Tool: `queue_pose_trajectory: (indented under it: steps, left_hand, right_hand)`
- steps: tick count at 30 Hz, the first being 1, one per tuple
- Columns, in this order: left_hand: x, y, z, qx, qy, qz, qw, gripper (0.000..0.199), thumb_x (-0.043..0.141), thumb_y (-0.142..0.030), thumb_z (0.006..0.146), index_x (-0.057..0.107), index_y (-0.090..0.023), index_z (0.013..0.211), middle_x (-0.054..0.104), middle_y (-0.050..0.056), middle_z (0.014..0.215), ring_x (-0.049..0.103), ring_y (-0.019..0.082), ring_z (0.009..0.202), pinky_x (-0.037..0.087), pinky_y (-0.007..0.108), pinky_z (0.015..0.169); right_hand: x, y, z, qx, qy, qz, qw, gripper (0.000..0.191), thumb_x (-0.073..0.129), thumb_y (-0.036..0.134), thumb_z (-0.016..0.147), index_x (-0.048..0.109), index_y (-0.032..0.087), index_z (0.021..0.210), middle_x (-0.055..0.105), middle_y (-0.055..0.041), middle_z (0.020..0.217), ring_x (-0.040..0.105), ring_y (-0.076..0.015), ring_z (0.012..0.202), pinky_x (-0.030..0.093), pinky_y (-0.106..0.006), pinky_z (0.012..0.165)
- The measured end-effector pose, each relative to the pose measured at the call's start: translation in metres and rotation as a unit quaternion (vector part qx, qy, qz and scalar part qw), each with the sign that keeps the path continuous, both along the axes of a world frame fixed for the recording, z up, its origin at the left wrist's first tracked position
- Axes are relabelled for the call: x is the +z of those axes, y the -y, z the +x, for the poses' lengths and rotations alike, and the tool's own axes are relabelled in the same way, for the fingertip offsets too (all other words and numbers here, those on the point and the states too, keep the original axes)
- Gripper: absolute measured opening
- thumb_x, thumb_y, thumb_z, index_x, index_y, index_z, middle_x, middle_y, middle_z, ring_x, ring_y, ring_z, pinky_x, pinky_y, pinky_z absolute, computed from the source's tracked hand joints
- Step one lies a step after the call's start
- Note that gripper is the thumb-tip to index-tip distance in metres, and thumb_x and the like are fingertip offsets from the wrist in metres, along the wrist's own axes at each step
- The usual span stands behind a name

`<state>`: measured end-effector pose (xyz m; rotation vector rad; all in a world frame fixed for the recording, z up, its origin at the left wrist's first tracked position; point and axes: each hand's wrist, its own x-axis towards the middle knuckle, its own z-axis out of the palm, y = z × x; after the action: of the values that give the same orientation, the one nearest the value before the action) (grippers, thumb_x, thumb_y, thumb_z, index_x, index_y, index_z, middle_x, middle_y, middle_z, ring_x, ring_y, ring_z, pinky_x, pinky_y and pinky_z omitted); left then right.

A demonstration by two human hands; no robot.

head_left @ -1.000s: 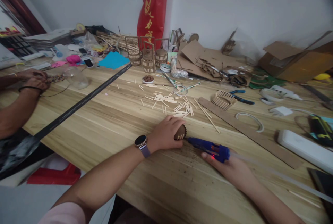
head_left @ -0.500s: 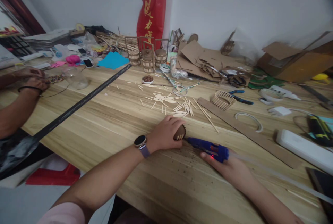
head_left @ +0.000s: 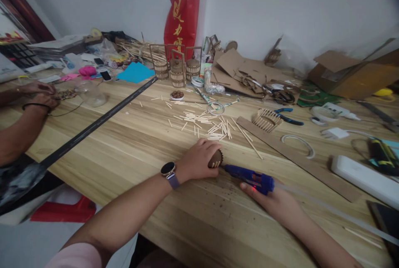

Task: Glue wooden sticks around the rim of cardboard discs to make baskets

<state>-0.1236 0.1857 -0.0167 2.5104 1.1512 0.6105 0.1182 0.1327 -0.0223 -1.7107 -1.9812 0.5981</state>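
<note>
A small round brown piece (head_left: 215, 158) with short pale sticks along its edge is held on the table by my left hand (head_left: 199, 160), which wears a watch at the wrist. My right hand (head_left: 271, 201) grips a blue glue gun (head_left: 249, 177) with a red light on it. The gun's dark nozzle points left and meets, or nearly meets, the edge of the round piece. Beyond my left hand lie scattered short pale sticks (head_left: 220, 129). Dark crumbs dot the wood just below the nozzle.
Several small lidded baskets (head_left: 178, 72) stand at the back before a red bag (head_left: 182, 18). Right of the sticks are a cardboard strip (head_left: 296, 158), blue-handled pliers (head_left: 289, 117) and a white power strip (head_left: 363, 178). Another person's hands (head_left: 40, 95) work at the far left.
</note>
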Motion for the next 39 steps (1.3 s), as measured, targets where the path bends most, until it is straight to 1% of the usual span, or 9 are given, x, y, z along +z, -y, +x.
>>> queue_pose_trajectory:
  steps: [4, 11, 15, 18, 24, 30, 33, 37, 39]
  left_hand:
    - [0.0, 0.0, 0.0, 0.0, 0.002, 0.0, 1.0, 0.064, 0.07, -0.026, 0.068, 0.047, -0.013, 0.127, 0.054, 0.011, 0.131, 0.042, 0.029, 0.119, 0.038, 0.042, 0.106]
    - [-0.001, 0.0, 0.0, -0.002, 0.007, -0.002, 1.0, 0.064, 0.068, -0.026, 0.069, 0.045, -0.016, 0.128, 0.053, 0.011, 0.133, 0.042, 0.029, 0.12, 0.037, 0.044, 0.106]
    - [0.0, 0.0, 0.0, -0.003, 0.004, -0.009, 1.0, 0.063, 0.068, -0.025, 0.07, 0.045, -0.018, 0.129, 0.052, 0.01, 0.133, 0.042, 0.029, 0.121, 0.037, 0.045, 0.105]
    - [0.001, 0.0, 0.0, -0.002, 0.002, -0.007, 1.0, 0.064, 0.069, -0.025, 0.069, 0.045, -0.017, 0.128, 0.053, 0.01, 0.133, 0.042, 0.029, 0.12, 0.037, 0.045, 0.105]
    - [0.0, 0.0, 0.0, -0.008, 0.003, -0.002, 1.0, 0.064, 0.068, -0.025, 0.07, 0.045, -0.018, 0.129, 0.053, 0.01, 0.133, 0.042, 0.029, 0.12, 0.037, 0.044, 0.106]
    - [0.0, -0.001, 0.0, -0.005, 0.001, 0.0, 1.0, 0.064, 0.068, -0.026, 0.07, 0.045, -0.018, 0.129, 0.053, 0.009, 0.132, 0.043, 0.029, 0.119, 0.038, 0.044, 0.105]
    - [0.001, 0.0, 0.0, -0.005, 0.002, -0.001, 1.0, 0.063, 0.068, -0.026, 0.07, 0.045, -0.018, 0.129, 0.053, 0.009, 0.132, 0.043, 0.029, 0.119, 0.039, 0.044, 0.105]
    - [0.003, 0.001, 0.001, -0.003, -0.001, -0.004, 1.0, 0.064, 0.07, -0.025, 0.069, 0.046, -0.015, 0.128, 0.053, 0.011, 0.132, 0.042, 0.029, 0.12, 0.038, 0.043, 0.106]
    - [0.003, 0.001, 0.001, -0.004, -0.006, -0.008, 1.0, 0.064, 0.07, -0.026, 0.07, 0.046, -0.014, 0.128, 0.053, 0.011, 0.132, 0.042, 0.029, 0.12, 0.038, 0.042, 0.106]
  right_hand:
    - [-0.001, 0.0, -0.001, -0.011, 0.007, -0.009, 1.0, 0.039, 0.057, 0.061, 0.073, 0.074, 0.027, 0.082, 0.078, -0.0045, 0.084, 0.073, -0.0308, 0.082, 0.059, -0.036, 0.069]
    - [0.0, -0.001, -0.001, -0.001, 0.007, -0.01, 1.0, 0.041, 0.056, 0.061, 0.073, 0.073, 0.025, 0.086, 0.078, -0.0063, 0.09, 0.072, -0.0309, 0.087, 0.058, -0.037, 0.074]
    - [0.001, 0.0, -0.001, 0.008, 0.002, -0.009, 1.0, 0.04, 0.055, 0.06, 0.075, 0.074, 0.026, 0.085, 0.078, -0.006, 0.088, 0.072, -0.0306, 0.086, 0.058, -0.036, 0.073]
    - [0.0, 0.0, -0.001, 0.001, 0.002, -0.004, 1.0, 0.04, 0.057, 0.059, 0.074, 0.074, 0.026, 0.087, 0.078, -0.0059, 0.089, 0.072, -0.0307, 0.085, 0.058, -0.036, 0.072]
    - [-0.003, -0.001, 0.0, -0.004, 0.016, -0.003, 1.0, 0.037, 0.057, 0.059, 0.074, 0.074, 0.028, 0.082, 0.077, -0.0051, 0.082, 0.072, -0.0305, 0.081, 0.058, -0.035, 0.067]
    - [-0.003, 0.0, -0.001, -0.01, 0.013, 0.004, 1.0, 0.038, 0.057, 0.06, 0.073, 0.073, 0.026, 0.081, 0.078, -0.0056, 0.085, 0.072, -0.0303, 0.082, 0.058, -0.035, 0.068]
    - [-0.001, 0.0, -0.002, -0.009, 0.004, -0.004, 1.0, 0.039, 0.058, 0.061, 0.072, 0.074, 0.027, 0.082, 0.078, -0.0055, 0.084, 0.072, -0.0302, 0.082, 0.057, -0.035, 0.069]
    - [0.007, -0.003, -0.002, -0.018, -0.024, -0.029, 0.999, 0.039, 0.059, 0.061, 0.072, 0.074, 0.027, 0.084, 0.076, -0.0048, 0.077, 0.071, -0.0301, 0.08, 0.056, -0.034, 0.067]
    - [0.012, -0.005, 0.0, -0.026, -0.046, -0.059, 0.997, 0.039, 0.059, 0.062, 0.072, 0.072, 0.026, 0.077, 0.074, -0.0039, 0.07, 0.069, -0.0282, 0.074, 0.054, -0.034, 0.064]
